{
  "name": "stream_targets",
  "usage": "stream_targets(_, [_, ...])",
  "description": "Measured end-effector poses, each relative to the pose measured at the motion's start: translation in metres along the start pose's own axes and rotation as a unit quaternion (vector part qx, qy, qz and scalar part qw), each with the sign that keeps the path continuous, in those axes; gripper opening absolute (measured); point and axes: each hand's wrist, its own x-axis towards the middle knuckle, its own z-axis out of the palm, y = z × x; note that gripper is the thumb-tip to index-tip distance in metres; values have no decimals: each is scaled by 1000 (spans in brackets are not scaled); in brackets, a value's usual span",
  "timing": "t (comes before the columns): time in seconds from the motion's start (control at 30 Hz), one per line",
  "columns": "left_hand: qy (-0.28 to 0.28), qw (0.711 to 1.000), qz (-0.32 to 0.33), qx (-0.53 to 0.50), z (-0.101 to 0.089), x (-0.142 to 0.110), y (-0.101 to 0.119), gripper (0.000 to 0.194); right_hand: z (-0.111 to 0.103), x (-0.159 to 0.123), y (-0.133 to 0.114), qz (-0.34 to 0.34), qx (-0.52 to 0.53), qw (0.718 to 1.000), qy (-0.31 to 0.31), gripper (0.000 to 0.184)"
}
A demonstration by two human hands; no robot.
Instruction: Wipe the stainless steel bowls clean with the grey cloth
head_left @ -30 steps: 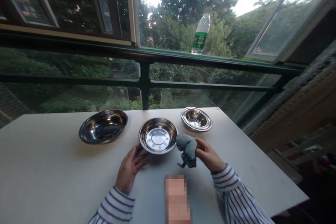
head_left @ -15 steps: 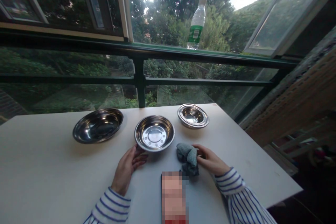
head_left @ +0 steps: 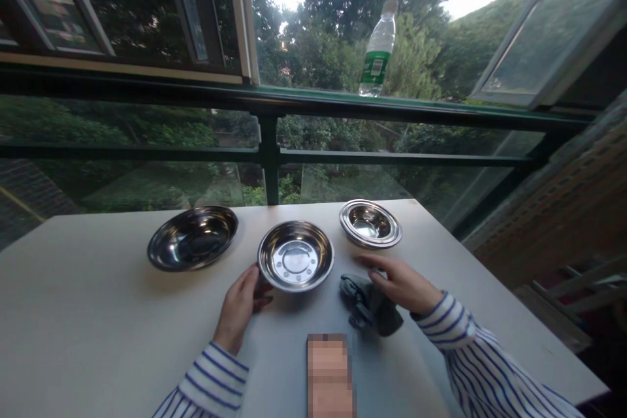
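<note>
A shiny steel bowl is in the middle of the white table. My left hand is at its left side, thumb against the rim and fingers curled beneath the edge, partly hidden. Right of that bowl a crumpled grey-green cloth lies on the table. Over the cloth is my right hand, fingers stretched out to the left and thumb close to or touching the cloth. A smaller wide-rimmed steel bowl is just beyond my right hand. To the far left is a larger, darker-looking steel bowl.
A pixelated flat rectangular object lies near the table's front, between my forearms. Behind the white table runs a green railing with glass panels. A plastic bottle with a green label stands on the railing ledge.
My left thumb has come up onto the middle bowl's rim. My right fingers have gone from pinching the cloth to stretching out over it, and the cloth has shifted and spread rightward.
</note>
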Motion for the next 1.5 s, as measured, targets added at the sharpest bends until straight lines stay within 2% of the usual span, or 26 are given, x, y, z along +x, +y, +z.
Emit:
stream_targets(0.13, [1, 1000, -15, -11, 5, 4, 4, 31, 9, 26, -17, -12, -11, 1000, -16, 41])
stream_targets(0.3, [-9, 999, -30, -23, 8, 7, 5, 26, 20, 52, -18, -17, 19, 998, -59, 30])
stream_targets(0.5, [-37, 999, -15, -18, 18, 14, 6, 25, 19, 61, -13, -49, 87, 990, -102, 37])
stream_targets(0.77, [-47, 999, 7, 24, 35, 27, 10, 27, 15, 64, -9, -43, 117, 989, -79, 39])
stream_targets(0.87, [-37, 997, 19, 66, 32, 30, 11, 33, 8, 56, -10, -30, 114, 992, -55, 36])
stream_targets(0.93, [-12, 993, 38, 109, 27, 33, 13, 40, -3, 49, -8, -12, 112, 993, -29, 31])
stream_targets(1.0, [38, 983, 73, 163, 21, 36, 18, 48, -19, 42, -1, 11, 115, 993, 3, 28])
stream_targets(1.1, [88, 954, 154, 241, 21, 39, 31, 44, -47, 34, 16, 60, 124, 988, 66, 29])
stream_targets(1.17, [65, 940, 196, 273, 32, 41, 41, 40, -62, 32, 31, 92, 127, 981, 111, 26])
stream_targets(1.27, [-34, 921, 233, 310, 61, 48, 54, 35, -76, 35, 52, 139, 130, 968, 165, 25])
stream_targets(1.37, [-106, 894, 257, 351, 94, 57, 62, 30, -77, 40, 69, 183, 132, 956, 187, 24])
stream_targets(1.5, [-155, 855, 258, 421, 128, 69, 67, 29, -71, 47, 86, 231, 135, 947, 179, 24])
